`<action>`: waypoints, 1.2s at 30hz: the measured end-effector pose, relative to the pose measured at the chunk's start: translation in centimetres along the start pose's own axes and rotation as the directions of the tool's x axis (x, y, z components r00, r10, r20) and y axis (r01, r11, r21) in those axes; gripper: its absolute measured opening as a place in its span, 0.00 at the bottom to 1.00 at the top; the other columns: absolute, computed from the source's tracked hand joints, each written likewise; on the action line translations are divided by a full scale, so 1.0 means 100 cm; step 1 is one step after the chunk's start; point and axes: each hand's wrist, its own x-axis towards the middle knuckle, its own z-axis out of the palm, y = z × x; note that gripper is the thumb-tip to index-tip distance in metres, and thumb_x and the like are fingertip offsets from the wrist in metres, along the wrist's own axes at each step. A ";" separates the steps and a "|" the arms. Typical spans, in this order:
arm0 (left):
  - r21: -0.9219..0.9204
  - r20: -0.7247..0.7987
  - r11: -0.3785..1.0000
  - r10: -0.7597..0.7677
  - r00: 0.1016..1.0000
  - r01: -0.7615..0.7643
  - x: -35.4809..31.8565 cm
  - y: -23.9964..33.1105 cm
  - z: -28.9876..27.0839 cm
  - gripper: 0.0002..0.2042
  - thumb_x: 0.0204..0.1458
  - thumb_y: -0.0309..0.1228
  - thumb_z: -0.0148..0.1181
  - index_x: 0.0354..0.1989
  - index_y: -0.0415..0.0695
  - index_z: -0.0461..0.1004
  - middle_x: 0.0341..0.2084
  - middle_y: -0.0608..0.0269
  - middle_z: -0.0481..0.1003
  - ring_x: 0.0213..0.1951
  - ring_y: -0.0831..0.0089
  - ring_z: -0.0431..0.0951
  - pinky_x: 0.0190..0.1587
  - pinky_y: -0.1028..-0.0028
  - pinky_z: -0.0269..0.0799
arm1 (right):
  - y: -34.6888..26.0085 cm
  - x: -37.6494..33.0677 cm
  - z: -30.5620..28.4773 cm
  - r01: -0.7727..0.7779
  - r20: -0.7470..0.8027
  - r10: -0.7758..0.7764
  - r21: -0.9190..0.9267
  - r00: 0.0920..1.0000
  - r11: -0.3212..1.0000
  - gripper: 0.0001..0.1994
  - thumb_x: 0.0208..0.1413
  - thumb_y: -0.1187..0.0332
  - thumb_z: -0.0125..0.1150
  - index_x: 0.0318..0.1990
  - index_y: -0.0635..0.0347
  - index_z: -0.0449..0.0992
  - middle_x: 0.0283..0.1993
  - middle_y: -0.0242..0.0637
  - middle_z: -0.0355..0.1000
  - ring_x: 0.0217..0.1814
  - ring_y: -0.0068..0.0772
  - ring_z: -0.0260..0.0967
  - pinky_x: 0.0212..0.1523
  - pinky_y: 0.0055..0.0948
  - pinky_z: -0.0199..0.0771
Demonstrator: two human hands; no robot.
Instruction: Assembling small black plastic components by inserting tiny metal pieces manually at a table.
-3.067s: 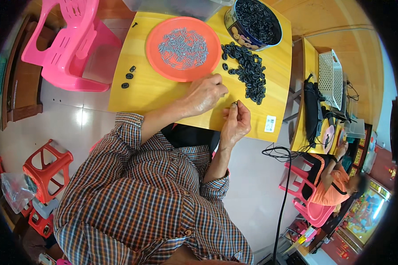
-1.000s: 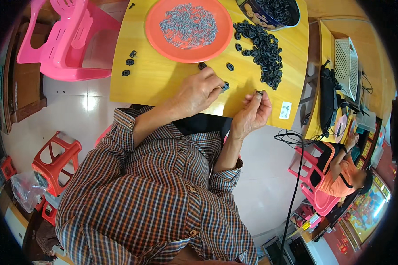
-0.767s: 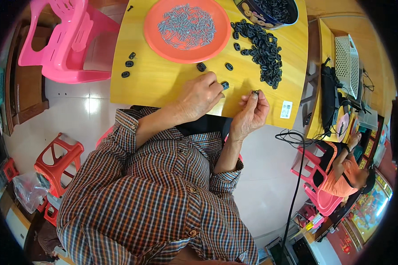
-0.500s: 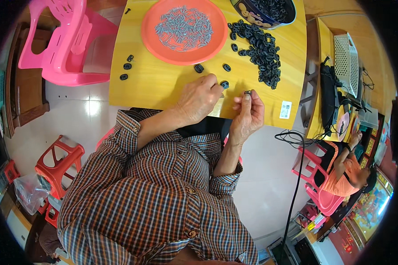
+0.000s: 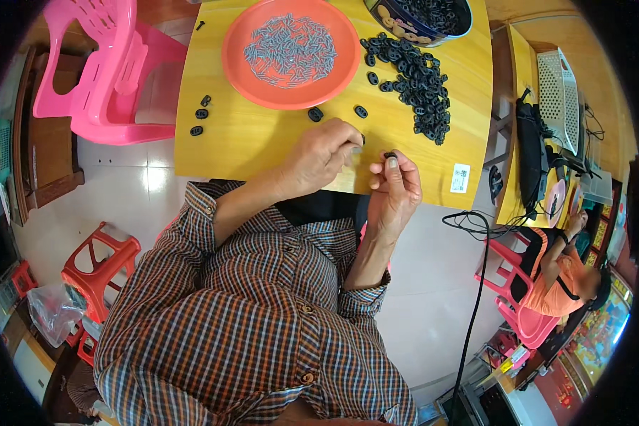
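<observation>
At the near edge of the yellow table (image 5: 263,131), my right hand (image 5: 396,186) pinches a small black oval piece (image 5: 390,155) between thumb and fingertips. My left hand (image 5: 323,157) is just to its left, with curled fingers and slightly blurred tips. Whatever those fingers hold, if anything, is hidden. Past the left fingertips only a sliver of another dark piece shows. Two loose black oval pieces, one (image 5: 315,114) and another (image 5: 361,111), lie beyond my hands. Farther back, an orange-red plate (image 5: 238,78) holds many small silver, screw-like pins (image 5: 291,53).
A heap of black pieces (image 5: 422,92) covers the table's right part, below a dark round tin (image 5: 419,32). Several more pieces lie at the left, near a pink chair (image 5: 113,92). A black cable (image 5: 479,284) hangs at the right. Another person (image 5: 554,284) sits beyond it.
My left hand has shifted slightly, and its fingertips now cover most of the black piece that lay visible beside them. My right hand keeps its pinch. The whole view has shifted a little.
</observation>
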 end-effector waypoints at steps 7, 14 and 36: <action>-0.685 0.197 0.626 -0.333 0.922 0.372 0.011 0.003 -0.004 0.06 0.55 0.21 0.54 0.40 0.36 0.73 0.30 0.63 0.76 0.30 0.79 0.79 0.31 0.78 0.78 | -0.007 -0.007 0.007 -0.008 0.056 0.007 0.008 0.998 1.000 0.07 0.54 0.78 0.58 0.41 0.67 0.74 0.32 0.37 0.73 0.27 0.24 0.72 0.22 0.17 0.66; -0.648 0.266 0.644 -0.310 0.913 0.407 0.021 0.013 -0.009 0.08 0.53 0.19 0.55 0.41 0.35 0.73 0.33 0.61 0.77 0.33 0.76 0.79 0.37 0.78 0.78 | -0.008 -0.009 0.007 0.064 0.038 -0.062 -0.040 0.997 0.997 0.07 0.54 0.76 0.59 0.41 0.68 0.74 0.34 0.37 0.74 0.26 0.20 0.69 0.23 0.16 0.65; -0.600 0.261 0.690 -0.309 0.915 0.404 0.024 0.011 -0.003 0.08 0.51 0.19 0.59 0.40 0.36 0.74 0.33 0.61 0.78 0.34 0.79 0.78 0.38 0.79 0.76 | -0.005 -0.005 0.001 0.053 0.067 -0.051 -0.024 0.996 0.998 0.07 0.54 0.81 0.56 0.41 0.68 0.74 0.29 0.38 0.75 0.27 0.21 0.72 0.22 0.15 0.68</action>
